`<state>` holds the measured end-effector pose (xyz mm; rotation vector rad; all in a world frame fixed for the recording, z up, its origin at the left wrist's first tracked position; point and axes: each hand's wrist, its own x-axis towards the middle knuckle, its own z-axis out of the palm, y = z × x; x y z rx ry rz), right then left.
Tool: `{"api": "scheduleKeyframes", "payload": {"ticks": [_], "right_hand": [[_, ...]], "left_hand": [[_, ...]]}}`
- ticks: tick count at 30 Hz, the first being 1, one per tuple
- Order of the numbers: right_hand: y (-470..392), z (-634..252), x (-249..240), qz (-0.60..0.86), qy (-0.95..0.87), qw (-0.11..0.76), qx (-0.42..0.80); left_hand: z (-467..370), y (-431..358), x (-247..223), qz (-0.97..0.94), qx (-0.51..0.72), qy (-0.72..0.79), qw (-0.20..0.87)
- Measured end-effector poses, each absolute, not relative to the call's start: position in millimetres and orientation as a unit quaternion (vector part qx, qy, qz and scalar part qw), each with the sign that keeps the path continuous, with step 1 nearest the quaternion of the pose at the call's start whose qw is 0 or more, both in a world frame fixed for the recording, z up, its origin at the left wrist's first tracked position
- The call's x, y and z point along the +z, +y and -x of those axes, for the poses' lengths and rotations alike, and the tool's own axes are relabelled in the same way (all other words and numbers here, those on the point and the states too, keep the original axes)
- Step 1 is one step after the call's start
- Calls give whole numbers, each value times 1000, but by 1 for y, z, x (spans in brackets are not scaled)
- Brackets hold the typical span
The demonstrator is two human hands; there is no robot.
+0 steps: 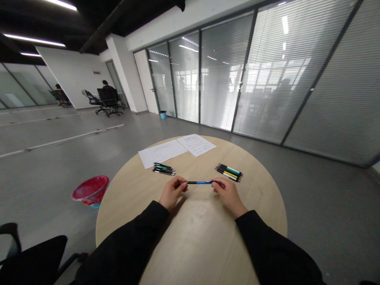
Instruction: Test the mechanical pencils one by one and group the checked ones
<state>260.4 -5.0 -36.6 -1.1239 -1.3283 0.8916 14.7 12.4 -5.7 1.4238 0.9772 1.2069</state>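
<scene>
A blue pen with a dark grip [199, 182] is held level between my two hands, above the round wooden table. My left hand [173, 192] pinches its dark end, fingers closed. At the other end, the fingers of my right hand [228, 194] are closed round the tip with the clip. Just beyond my left hand lies a row of pens [163, 169], mostly black with some green. Past my right hand is a second row of pens [228, 172] with green, yellow and white barrels.
Two printed paper sheets [196, 145] lie at the far side of the round table [196, 237]. On the floor to the left stands a red-lined wastebasket [90, 190]. A black chair [32, 257] is at the lower left. People sit farther back.
</scene>
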Motion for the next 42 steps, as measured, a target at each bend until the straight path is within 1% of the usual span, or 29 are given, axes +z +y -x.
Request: {"api": "scheduleKeyframes", "payload": {"ticks": [7,11,16,20,32,42], "right_hand": [[-11,-258,-26,467,-552,565,399],[-11,-259,-27,461,-560,562,397],[-7,-261,-32,458,-558,561,406],[-6,-262,-34,461,-558,553,412],[-7,-263,-33,444,-565,549,426],[-8,-263,-31,441,-583,548,407]], "left_hand": [[-14,12,-8,-614,486,396,479],[-14,10,-9,-645,457,382,479],[-12,5,-2,-717,396,405,407],[-11,3,4,-740,377,416,370],[-12,1,6,-743,343,438,374],[-15,6,-6,-693,365,429,449]]}}
